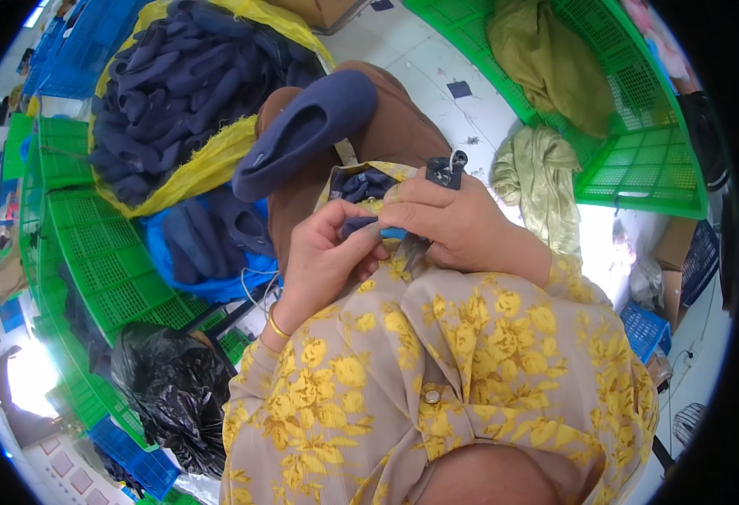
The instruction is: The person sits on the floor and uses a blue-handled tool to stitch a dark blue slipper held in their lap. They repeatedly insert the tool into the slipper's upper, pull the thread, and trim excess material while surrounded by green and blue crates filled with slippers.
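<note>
Closely, the work sits between both hands before the shirt (504, 362); the left hand (323, 252) pinches the dark cloth (357, 225) between thumb and fingers, and the right hand (470, 223) is closed round a tool (443, 174), its kind mostly hidden; best, I judge, to hold the cloth taut near the pinch, set the left thumb clear of the tool, and work in short moves; the slipper (336, 105) lies on the leg (407, 114), apart from both hands.

A small footwear workshop, by the look of it; yellow sack (197, 171) heaped with navy slippers (188, 71); green mesh crates (104, 261); dark scraps (459, 89) littering the tiled floor (403, 52).
</note>
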`<state>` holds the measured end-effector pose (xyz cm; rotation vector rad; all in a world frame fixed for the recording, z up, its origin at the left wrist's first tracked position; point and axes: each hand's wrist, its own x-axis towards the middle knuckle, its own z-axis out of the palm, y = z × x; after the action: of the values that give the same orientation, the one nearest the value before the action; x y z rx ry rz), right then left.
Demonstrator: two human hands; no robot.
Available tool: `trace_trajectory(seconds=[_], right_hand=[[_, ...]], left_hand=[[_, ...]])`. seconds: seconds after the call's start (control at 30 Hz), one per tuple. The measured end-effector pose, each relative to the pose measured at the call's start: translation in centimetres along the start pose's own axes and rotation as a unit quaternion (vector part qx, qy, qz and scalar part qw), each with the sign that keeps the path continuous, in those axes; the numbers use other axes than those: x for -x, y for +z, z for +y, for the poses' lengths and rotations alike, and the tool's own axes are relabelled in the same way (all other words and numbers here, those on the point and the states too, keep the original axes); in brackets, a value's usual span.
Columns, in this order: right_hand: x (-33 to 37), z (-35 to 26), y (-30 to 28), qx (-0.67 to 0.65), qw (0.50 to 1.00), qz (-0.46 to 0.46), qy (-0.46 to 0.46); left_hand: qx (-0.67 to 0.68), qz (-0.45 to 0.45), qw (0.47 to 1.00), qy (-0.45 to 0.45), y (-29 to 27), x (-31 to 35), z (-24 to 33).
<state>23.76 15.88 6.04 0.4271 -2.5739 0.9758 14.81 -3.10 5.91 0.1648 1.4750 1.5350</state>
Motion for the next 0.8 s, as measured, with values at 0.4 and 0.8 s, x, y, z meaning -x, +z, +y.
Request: trace_trajectory(seconds=[0.4, 0.8], right_hand=[[0.5, 0.0, 1.7, -0.118, 0.99, 0.07, 0.028], [0.3, -0.3, -0.7, -0.216, 0.952, 0.04, 0.214]], left_hand=[[-0.018, -0.019, 1.0, 0.015, 0.0, -0.2, 0.1], [-0.058, 0.033, 0.997, -0.034, -0.3, -0.6, -0.1]])
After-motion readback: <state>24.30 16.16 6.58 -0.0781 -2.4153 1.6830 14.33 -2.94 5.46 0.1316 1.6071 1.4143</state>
